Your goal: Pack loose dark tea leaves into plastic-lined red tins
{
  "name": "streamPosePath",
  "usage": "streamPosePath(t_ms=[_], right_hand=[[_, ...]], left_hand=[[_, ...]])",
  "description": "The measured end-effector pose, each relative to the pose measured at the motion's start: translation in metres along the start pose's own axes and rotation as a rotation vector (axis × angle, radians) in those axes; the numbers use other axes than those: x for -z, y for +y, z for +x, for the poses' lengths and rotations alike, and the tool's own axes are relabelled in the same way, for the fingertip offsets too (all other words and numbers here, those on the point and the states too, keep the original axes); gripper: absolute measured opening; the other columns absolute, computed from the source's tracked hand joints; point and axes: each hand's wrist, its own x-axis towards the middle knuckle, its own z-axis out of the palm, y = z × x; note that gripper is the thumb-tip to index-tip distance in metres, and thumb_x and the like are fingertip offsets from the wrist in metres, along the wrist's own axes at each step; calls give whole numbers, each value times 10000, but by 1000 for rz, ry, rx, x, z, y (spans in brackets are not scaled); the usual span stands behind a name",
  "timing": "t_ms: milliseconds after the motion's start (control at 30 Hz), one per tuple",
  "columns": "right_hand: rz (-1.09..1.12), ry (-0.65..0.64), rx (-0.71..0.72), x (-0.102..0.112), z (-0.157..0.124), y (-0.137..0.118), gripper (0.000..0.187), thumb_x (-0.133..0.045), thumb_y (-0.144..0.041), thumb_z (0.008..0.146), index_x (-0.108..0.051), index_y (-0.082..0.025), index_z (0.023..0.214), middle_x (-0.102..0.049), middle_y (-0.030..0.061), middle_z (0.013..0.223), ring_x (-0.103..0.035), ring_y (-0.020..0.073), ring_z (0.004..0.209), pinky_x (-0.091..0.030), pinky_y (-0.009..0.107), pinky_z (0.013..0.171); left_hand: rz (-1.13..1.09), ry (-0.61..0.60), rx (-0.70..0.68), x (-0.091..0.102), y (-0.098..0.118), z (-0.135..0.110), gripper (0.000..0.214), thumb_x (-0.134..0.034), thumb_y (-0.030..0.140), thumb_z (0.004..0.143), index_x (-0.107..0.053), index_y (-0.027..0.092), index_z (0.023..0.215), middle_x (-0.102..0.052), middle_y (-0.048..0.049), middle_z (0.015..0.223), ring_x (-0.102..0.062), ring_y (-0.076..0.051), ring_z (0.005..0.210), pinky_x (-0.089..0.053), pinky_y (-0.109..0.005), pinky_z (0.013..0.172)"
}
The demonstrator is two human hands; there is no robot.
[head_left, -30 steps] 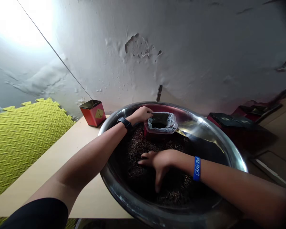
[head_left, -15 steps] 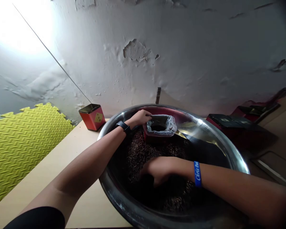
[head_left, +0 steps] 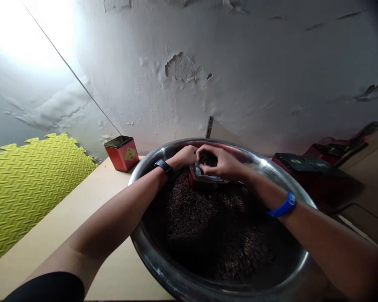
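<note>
Fingers (head_left: 208,148) of the right hand (head_left: 229,164) were curved around a clump (head_left: 208,158) of dark, dry shreds, the thumb at the near side and the others at the far side, so that they were clamped on it. This clump was situated over the mouth of a lined tin (head_left: 193,181), red in colour, which stood inside a metal basin (head_left: 151,253), close to its far side. The lined tin was upright, its mouth pointed upward, and the longer direction of this mouth seemed to run from left to right. The plastic liner (head_left: 208,178) showed along the near edge. The left hand (head_left: 186,156) was at the left corner of the lined tin, just beside the right fingers; its own fingertips were hidden, therefore I could not tell if they gripped the rim. Around the tin lay many loose shreds (head_left: 189,209), thin, pointing in various directions. To the left of the basin, on the pale table (head_left: 113,268), stood 1 labelled tin (head_left: 121,158), also red, with its mouth upward
</note>
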Motion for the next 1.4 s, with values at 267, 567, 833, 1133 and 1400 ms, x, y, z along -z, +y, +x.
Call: streamPosePath(t_ms=[267,567,833,1133,1400], right_hand=[[-419,-85,-151,-4,1,61,415,-534,-314,767,-566,-202,1165,-595,83,1178,-540,251,1067,-406,365,901],[-343,-84,-93,-5,-10,12,299,-418,-329,858,-651,-176,964,-658,71,971,-579,193,881,-405,306,785],[-278,-961,-355,-14,-30,26,590,-610,-617,622,-675,-148,974,-661,70,830,-595,217,717,-427,305,616],[-387,-972,-551,-54,-36,58,1063,-741,-602,368,-491,-77,1258,-515,196,1234,-508,356,1086,-433,380,826],[-381,-1056,-476,-73,-40,41,1158,-767,-469,407,-280,-55,1373,-498,217,1240,-542,346,1025,-470,360,750]], left_hand=[[71,3,-54,-5,-5,5,294,-461,193,735,-703,157,897,-678,-38,782,-575,-133,697,-441,-245,684],[105,3,-63,-3,-1,3,284,-480,215,748,-702,138,908,-692,-60,842,-589,-147,748,-432,-243,702],[99,-10,-42,-3,-2,3,285,-494,230,745,-708,150,915,-693,-44,819,-594,-152,741,-440,-239,734],[109,-8,-10,-3,0,3,310,-498,235,733,-706,145,946,-697,-52,837,-598,-153,745,-433,-236,713],[94,-3,-20,-3,-2,3,308,-495,232,725,-708,148,931,-700,-50,861,-607,-161,773,-435,-230,725]])
